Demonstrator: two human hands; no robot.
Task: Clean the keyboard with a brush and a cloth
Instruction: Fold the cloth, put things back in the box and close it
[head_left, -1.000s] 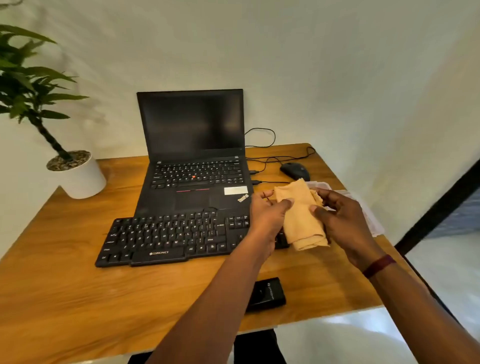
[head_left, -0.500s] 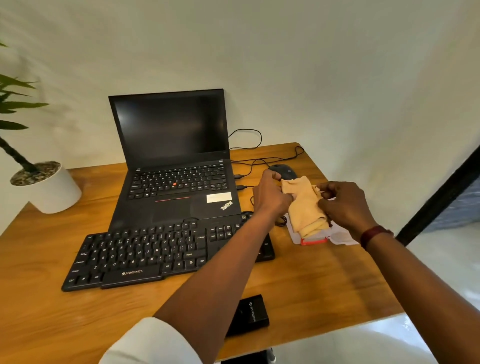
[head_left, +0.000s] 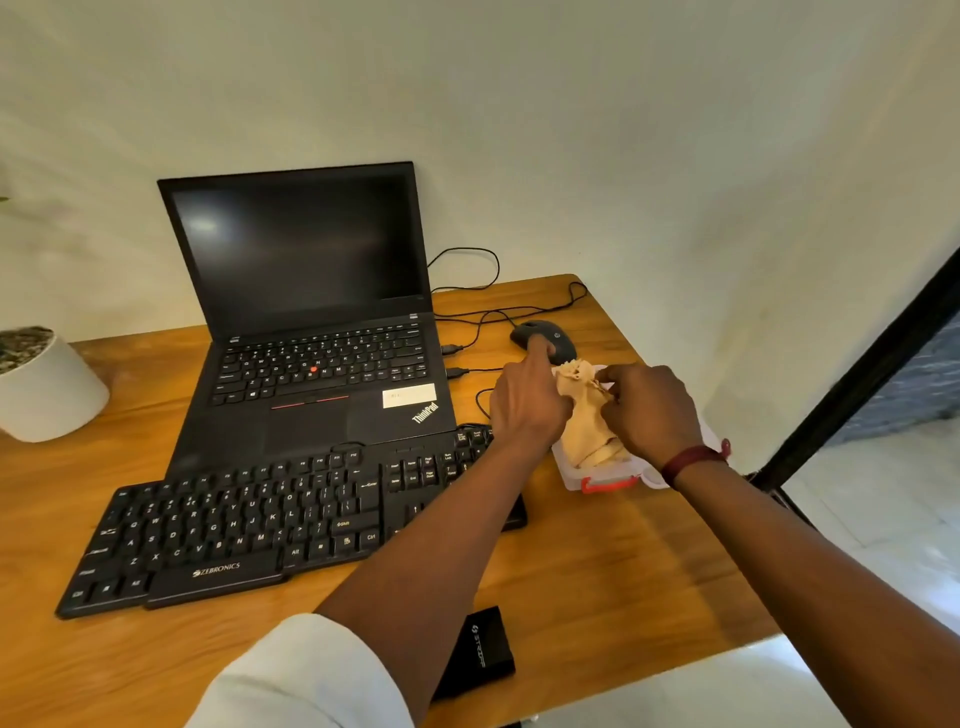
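Note:
A black Zebronics keyboard (head_left: 249, 525) lies on the wooden desk (head_left: 597, 582) in front of an open black laptop (head_left: 311, 332). To its right, both hands hold a folded tan cloth (head_left: 584, 415) low over a clear plastic box with a red latch (head_left: 605, 480). My left hand (head_left: 527, 400) grips the cloth's left side, its forefinger stretched toward the mouse. My right hand (head_left: 649, 410) pinches the cloth's top right edge. No brush is visible.
A black mouse (head_left: 558, 338) with cables sits just behind the hands. A small black case (head_left: 480, 652) lies near the desk's front edge. A white plant pot (head_left: 44, 384) stands at the far left. The desk's right edge drops to a tiled floor.
Both hands have carried the cloth forward and down, from above the keyboard's right end to the plastic box beside the mouse. The view has shifted right.

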